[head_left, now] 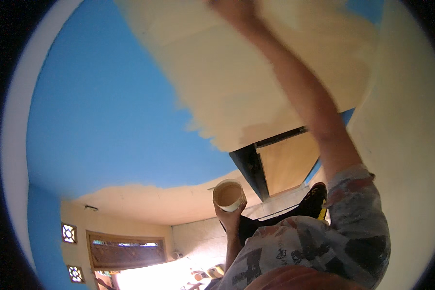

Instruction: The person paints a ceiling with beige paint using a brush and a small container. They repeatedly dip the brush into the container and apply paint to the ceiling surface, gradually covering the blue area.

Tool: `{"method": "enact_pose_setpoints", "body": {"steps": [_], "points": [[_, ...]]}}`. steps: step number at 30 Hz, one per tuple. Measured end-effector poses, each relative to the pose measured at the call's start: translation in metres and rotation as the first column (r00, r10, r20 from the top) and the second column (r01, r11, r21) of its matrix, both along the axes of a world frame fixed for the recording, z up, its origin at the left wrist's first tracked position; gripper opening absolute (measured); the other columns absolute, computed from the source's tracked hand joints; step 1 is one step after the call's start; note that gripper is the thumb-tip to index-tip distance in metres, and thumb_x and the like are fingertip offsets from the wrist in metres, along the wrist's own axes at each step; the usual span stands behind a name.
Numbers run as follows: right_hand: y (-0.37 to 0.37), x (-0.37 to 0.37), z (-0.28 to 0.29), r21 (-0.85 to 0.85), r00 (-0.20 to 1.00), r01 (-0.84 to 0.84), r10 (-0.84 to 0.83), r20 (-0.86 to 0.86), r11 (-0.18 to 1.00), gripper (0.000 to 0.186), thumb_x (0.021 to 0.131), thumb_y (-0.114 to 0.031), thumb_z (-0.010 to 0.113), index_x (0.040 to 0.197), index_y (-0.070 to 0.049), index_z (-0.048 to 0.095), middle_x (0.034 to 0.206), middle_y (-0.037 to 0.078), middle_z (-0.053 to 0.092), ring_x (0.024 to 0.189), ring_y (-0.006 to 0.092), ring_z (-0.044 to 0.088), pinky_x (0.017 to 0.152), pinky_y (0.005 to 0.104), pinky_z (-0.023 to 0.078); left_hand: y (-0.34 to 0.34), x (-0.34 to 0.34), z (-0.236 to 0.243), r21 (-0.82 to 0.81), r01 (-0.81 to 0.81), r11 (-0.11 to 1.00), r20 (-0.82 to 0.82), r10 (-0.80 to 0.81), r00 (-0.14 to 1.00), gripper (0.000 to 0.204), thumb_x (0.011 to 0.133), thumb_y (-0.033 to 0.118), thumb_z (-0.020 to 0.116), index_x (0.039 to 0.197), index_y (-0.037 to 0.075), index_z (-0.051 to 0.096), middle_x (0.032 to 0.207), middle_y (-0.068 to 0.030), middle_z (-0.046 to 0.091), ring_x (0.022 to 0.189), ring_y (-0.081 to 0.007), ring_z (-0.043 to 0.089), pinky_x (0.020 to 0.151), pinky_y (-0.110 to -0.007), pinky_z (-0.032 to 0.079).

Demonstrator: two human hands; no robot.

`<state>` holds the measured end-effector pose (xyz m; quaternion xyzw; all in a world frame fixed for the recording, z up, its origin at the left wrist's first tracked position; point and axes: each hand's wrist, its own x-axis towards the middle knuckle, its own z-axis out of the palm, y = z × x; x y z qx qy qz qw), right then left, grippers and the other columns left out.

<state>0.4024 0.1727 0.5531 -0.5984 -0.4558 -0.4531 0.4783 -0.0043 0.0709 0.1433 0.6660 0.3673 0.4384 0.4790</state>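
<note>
My left hand [230, 217] is wrapped round a round white tub [234, 207] and holds it in front of my body. Inside it is beige paint [228, 193]. Stretched far up, my right arm [299, 92] reaches across a wall coated partly in beige paint [217, 72] and partly in blue paint [106, 106]. At the top edge of the picture my right hand [237, 12] is blurred and partly cut off, so its fingers and anything in them are hidden. The border between the two colours is ragged.
Below the painted wall is a dark-framed opening with a light wooden panel [287, 162]. Near it is my black shoe [316, 198]. At the lower left are a brown wooden window [125, 251], two patterned vent blocks [69, 233] and a bright opening. A pale wall [406, 121] rises at right.
</note>
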Motion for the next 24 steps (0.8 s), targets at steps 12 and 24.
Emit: {"method": "enact_pose_setpoints", "body": {"steps": [12, 24], "points": [[-0.003, -0.045, -0.067, 0.229, 0.975, -0.218, 0.198, 0.105, 0.949, 0.014, 0.082, -0.018, 0.07, 0.092, -0.008, 0.066, 0.082, 0.007, 0.068, 0.074, 0.0212, 0.066, 0.067, 0.0322, 0.053, 0.006, -0.018, -0.012, -0.086, -0.026, 0.996, 0.035, 0.029, 0.999, 0.082, 0.056, 0.009, 0.085, 0.129, 0.003, 0.048, 0.121, -0.0132, 0.059, 0.112, -0.0259, 0.057, 0.096, -0.04, 0.046], [-0.174, 0.08, -0.103, 0.297, 0.896, 0.37, -0.422, 0.136, 0.88, 0.017, 0.083, -0.023, 0.076, 0.085, -0.007, 0.069, 0.077, 0.006, 0.069, 0.065, 0.0163, 0.065, 0.061, 0.0275, 0.051, 0.004, 0.009, 0.005, -0.042, 0.043, 0.998, 0.067, -0.04, 0.997, 0.079, 0.056, 0.018, 0.092, 0.121, 0.005, 0.048, 0.111, -0.0127, 0.062, 0.104, -0.0249, 0.061, 0.088, -0.037, 0.051]]}}
